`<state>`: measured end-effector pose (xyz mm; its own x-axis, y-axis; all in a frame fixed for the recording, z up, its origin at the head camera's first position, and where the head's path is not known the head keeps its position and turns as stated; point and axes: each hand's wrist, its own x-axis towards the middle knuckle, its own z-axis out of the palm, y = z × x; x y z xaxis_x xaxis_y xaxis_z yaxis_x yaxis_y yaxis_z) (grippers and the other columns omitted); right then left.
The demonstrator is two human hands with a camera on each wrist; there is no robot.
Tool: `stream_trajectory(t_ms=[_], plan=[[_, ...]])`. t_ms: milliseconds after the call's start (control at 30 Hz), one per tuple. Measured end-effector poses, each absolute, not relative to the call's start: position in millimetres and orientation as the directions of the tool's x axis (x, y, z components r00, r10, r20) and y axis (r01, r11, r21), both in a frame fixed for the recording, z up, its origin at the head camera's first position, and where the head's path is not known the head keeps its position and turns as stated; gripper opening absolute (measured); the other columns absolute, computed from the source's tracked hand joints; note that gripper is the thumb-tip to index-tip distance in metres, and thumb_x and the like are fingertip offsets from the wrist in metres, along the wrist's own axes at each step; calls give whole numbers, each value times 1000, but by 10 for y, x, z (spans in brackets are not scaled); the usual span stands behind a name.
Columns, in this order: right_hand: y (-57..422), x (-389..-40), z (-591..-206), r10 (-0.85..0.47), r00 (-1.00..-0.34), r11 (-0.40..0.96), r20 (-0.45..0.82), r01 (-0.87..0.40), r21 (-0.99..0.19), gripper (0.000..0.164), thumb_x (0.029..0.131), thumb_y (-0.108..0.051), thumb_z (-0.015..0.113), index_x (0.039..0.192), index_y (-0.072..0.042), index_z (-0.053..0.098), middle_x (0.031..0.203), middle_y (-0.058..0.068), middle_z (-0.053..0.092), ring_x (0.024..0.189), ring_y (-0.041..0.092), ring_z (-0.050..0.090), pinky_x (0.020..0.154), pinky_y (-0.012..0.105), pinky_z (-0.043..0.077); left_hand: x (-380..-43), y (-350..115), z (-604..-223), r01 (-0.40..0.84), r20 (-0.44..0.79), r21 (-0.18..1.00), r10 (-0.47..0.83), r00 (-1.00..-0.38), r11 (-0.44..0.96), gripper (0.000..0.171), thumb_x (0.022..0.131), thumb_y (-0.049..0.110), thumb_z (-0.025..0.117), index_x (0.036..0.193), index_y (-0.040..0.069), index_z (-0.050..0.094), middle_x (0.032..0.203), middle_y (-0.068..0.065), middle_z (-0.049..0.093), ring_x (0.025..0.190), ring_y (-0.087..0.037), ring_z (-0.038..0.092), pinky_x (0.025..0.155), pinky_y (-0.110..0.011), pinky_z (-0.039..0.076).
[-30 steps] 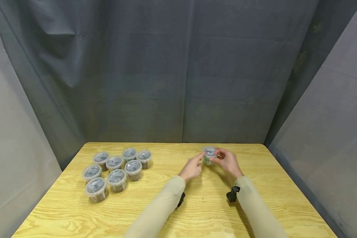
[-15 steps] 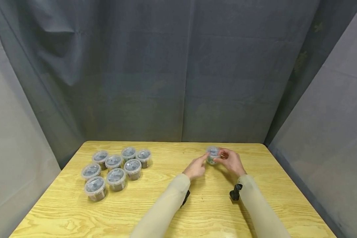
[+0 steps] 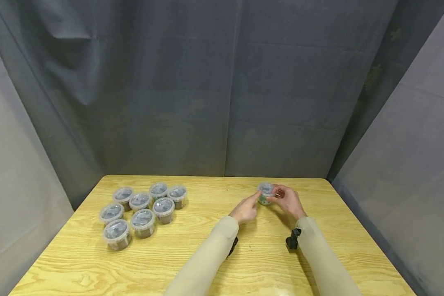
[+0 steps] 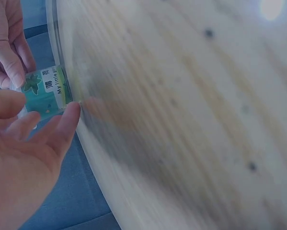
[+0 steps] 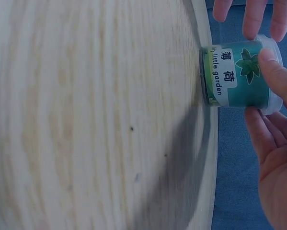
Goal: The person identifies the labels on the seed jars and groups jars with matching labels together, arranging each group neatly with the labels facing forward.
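Note:
A small clear plastic tub with a lid stands upright near the table's back edge, right of centre. Its green label, seen on the tub in the right wrist view, shows a leaf and "My little garden". My right hand holds the tub from the right, thumb on the front near the lid and fingers round the side. From the left, my left hand reaches in with its index finger extended to the lid's edge. In the left wrist view, the left hand's other fingers lie loosely by the tub.
Several similar lidded tubs with dark contents stand grouped on the left of the wooden table. A dark grey curtain hangs behind the table, and paler cloth walls flank it.
The tub and both hands have shifted slightly right, mostly in the first half second. Its green label now shows more toward the front. The grouped tubs stay in place.

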<state>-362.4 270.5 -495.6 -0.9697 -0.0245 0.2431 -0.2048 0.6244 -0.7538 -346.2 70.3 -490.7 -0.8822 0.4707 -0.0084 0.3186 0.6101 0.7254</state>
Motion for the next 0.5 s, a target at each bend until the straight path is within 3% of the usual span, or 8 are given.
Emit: stream_trajectory(t_ms=[300,500], plan=[[2724,-3639,-4932,-58,-966,607,251,-234,-759,26,85,-15,77,100,-1,61,142,27,50,128,44,51,97,49,52,-3486,684,-4899,338,10,732,487,-874,592,57,106,16,40,158,27,19,161,4,28,146,-18,32,120,-38,29],[2716,-3597,-4935,-57,-962,594,267,-247,-765,48,86,-22,78,122,2,58,140,25,51,135,45,42,107,54,44,-3434,565,-4946,279,2,781,445,-896,559,53,107,24,39,157,19,23,160,0,31,145,-21,34,119,-41,31]])
